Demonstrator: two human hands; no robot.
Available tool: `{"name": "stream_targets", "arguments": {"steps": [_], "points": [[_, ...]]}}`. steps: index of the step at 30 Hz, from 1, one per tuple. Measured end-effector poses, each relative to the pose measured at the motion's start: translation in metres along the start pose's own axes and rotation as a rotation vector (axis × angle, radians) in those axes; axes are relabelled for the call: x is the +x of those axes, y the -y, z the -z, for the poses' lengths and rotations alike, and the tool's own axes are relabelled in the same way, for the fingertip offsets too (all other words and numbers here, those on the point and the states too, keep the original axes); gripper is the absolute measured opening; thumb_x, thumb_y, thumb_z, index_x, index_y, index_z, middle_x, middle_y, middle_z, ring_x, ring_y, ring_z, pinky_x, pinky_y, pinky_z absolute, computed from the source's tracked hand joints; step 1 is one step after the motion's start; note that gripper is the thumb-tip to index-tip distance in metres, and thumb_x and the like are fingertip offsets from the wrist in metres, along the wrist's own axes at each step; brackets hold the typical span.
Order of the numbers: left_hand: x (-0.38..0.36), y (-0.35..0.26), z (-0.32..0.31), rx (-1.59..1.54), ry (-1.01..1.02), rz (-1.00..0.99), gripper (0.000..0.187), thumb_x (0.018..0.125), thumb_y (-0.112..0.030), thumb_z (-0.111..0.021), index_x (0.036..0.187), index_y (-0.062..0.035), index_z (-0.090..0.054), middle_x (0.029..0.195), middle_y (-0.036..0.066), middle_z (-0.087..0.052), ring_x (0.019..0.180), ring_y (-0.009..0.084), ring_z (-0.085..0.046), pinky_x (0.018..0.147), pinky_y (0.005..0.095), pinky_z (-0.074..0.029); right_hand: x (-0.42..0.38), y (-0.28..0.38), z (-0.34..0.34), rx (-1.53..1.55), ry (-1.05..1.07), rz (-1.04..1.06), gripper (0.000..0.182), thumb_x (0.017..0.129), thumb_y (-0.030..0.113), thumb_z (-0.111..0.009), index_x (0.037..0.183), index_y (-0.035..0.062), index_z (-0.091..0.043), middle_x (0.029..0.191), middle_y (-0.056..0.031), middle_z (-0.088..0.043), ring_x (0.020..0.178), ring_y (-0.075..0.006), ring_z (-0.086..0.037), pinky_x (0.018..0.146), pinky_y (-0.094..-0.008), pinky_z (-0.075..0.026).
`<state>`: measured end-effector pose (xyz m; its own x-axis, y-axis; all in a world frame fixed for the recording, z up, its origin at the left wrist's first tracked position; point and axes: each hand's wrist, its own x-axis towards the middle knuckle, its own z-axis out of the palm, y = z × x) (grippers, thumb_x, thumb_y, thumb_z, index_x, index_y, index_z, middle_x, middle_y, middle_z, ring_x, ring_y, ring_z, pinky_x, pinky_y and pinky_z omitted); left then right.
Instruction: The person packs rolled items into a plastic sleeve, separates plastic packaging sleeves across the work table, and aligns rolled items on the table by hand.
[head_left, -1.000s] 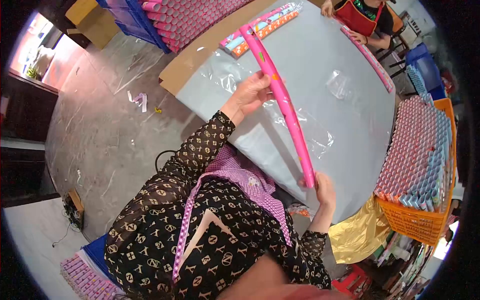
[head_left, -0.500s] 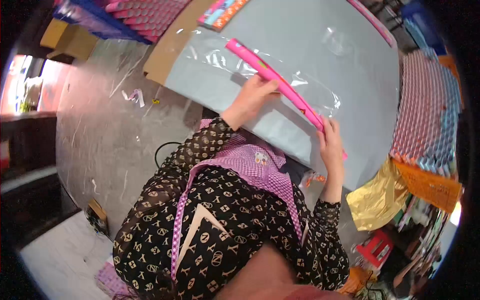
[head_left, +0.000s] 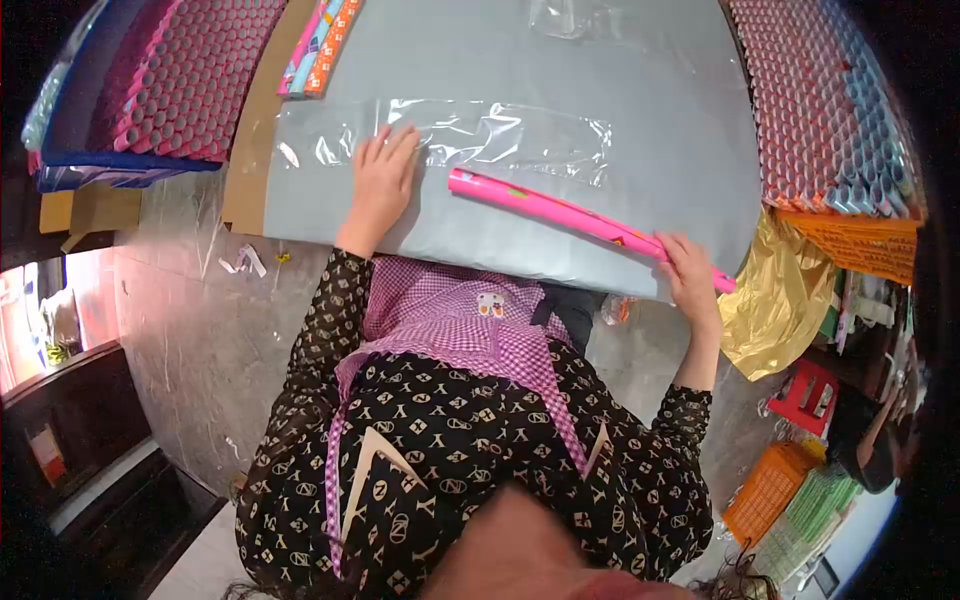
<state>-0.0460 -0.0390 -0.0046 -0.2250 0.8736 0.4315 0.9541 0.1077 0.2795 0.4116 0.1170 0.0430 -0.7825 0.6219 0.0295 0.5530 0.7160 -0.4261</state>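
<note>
A pink roll of wrapping paper (head_left: 545, 207) with small coloured prints lies slantwise over the near part of the grey-covered table (head_left: 660, 120). My right hand (head_left: 690, 272) holds it near its right end, fingers over the top. My left hand (head_left: 385, 180) is apart from the roll, its fingers stretched out flat on the left part of a clear plastic sleeve (head_left: 490, 135). The sleeve lies wrinkled and shiny just beyond the roll.
Several patterned rolls (head_left: 318, 50) lie at the table's far left. Stacked rolls stand on the left (head_left: 190, 80) and on the right (head_left: 820, 110). Gold foil (head_left: 775, 300) hangs by the right edge. Another clear plastic piece (head_left: 560, 18) lies at the far side.
My left hand has let go of the roll and moved left onto the plastic sleeve. The roll, still in my right hand, has come down nearer the table's front edge. The camera view has turned.
</note>
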Motion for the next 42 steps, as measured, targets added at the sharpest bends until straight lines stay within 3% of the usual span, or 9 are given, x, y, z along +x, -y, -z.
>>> {"name": "stream_targets", "arguments": {"steps": [6, 18, 21, 23, 25, 27, 31, 39, 42], "points": [[0.02, 0.013, -0.016, 0.178, 0.111, -0.03, 0.031, 0.093, -0.024, -0.054, 0.122, -0.0112, -0.058, 0.134, 0.004, -0.054, 0.125, 0.0294, -0.047, 0.101, 0.0454, -0.034, 0.02, -0.029, -0.006, -0.034, -0.075, -0.001, 0.047, 0.081, 0.005, -0.061, 0.127, 0.0084, -0.056, 0.116, -0.014, -0.059, 0.105, -0.0332, -0.054, 0.091, -0.0405, -0.041], [0.057, 0.034, -0.025, 0.233, 0.035, 0.074, 0.037, 0.091, -0.023, -0.058, 0.126, -0.0115, -0.056, 0.138, 0.008, -0.051, 0.125, 0.0336, -0.047, 0.103, 0.0477, -0.035, 0.093, -0.068, -0.018, -0.103, -0.183, 0.126, 0.047, 0.08, 0.001, -0.061, 0.126, 0.0123, -0.058, 0.112, -0.0113, -0.06, 0.1, -0.0317, -0.055, 0.086, -0.0408, -0.043], [0.063, 0.019, -0.026, -0.164, -0.14, -0.018, 0.044, 0.09, -0.019, -0.059, 0.131, -0.0071, -0.052, 0.143, 0.011, -0.046, 0.127, 0.0335, -0.045, 0.105, 0.0451, -0.037, 0.106, -0.069, -0.02, -0.075, -0.195, 0.135, 0.045, 0.08, 0.001, -0.06, 0.124, 0.0117, -0.059, 0.109, -0.0116, -0.06, 0.097, -0.0322, -0.056, 0.083, -0.0404, -0.044], [0.061, 0.001, -0.031, -0.508, -0.003, -0.012, 0.05, 0.089, -0.017, -0.061, 0.136, -0.0039, -0.047, 0.146, 0.012, -0.043, 0.129, 0.0324, -0.045, 0.107, 0.0413, -0.036, 0.112, -0.072, -0.02, -0.095, -0.19, 0.15, 0.045, 0.08, 0.001, -0.061, 0.123, 0.0116, -0.06, 0.108, -0.012, -0.06, 0.097, -0.0325, -0.056, 0.082, -0.0403, -0.045], [0.063, -0.005, -0.037, -0.501, -0.019, -0.071, 0.053, 0.089, -0.015, -0.062, 0.138, -0.0041, -0.045, 0.14, 0.014, -0.048, 0.124, 0.0288, -0.05, 0.104, 0.0385, -0.039, 0.115, -0.077, -0.021, -0.122, -0.192, 0.159, 0.044, 0.079, 0.001, -0.061, 0.123, 0.0115, -0.06, 0.106, -0.0123, -0.06, 0.096, -0.0327, -0.057, 0.081, -0.0402, -0.045], [0.063, -0.015, -0.037, -0.838, 0.2, 0.164, 0.055, 0.087, -0.014, -0.064, 0.138, -0.0036, -0.045, 0.13, 0.017, -0.054, 0.115, 0.026, -0.055, 0.099, 0.0363, -0.043, 0.116, -0.082, -0.024, -0.078, -0.182, 0.156, 0.045, 0.079, 0.003, -0.062, 0.123, 0.0119, -0.06, 0.107, -0.0134, -0.06, 0.096, -0.0336, -0.057, 0.083, -0.0413, -0.045], [0.066, -0.02, -0.041, -0.775, 0.112, 0.097, 0.04, 0.087, -0.016, -0.065, 0.122, -0.0003, -0.054, 0.099, 0.018, -0.062, 0.091, 0.0284, -0.06, 0.08, 0.0361, -0.048, 0.113, -0.076, -0.026, -0.09, -0.203, 0.103, 0.044, 0.08, 0.007, -0.063, 0.124, 0.0138, -0.06, 0.109, -0.0137, -0.06, 0.1, -0.0336, -0.055, 0.086, -0.0428, -0.044], [0.061, -0.028, -0.039, -0.578, 0.157, 0.086, 0.029, 0.084, -0.008, -0.065, 0.112, -0.0021, -0.063, 0.107, 0.014, -0.062, 0.102, 0.0268, -0.058, 0.089, 0.0349, -0.046, 0.102, -0.058, -0.026, 0.0, -0.265, -0.066, 0.045, 0.081, 0.01, -0.062, 0.126, 0.0177, -0.06, 0.114, -0.0123, -0.06, 0.109, -0.0326, -0.051, 0.096, -0.0408, -0.04], [0.057, -0.028, -0.044, -0.633, -0.029, 0.051, 0.024, 0.08, -0.007, -0.067, 0.104, -0.0019, -0.066, 0.105, 0.012, -0.064, 0.097, 0.0296, -0.057, 0.088, 0.0373, -0.045, 0.103, -0.055, -0.022, 0.077, -0.254, -0.08, 0.044, 0.08, 0.01, -0.062, 0.124, 0.0148, -0.06, 0.115, -0.0128, -0.06, 0.113, -0.0324, -0.05, 0.099, -0.0414, -0.038]]}}
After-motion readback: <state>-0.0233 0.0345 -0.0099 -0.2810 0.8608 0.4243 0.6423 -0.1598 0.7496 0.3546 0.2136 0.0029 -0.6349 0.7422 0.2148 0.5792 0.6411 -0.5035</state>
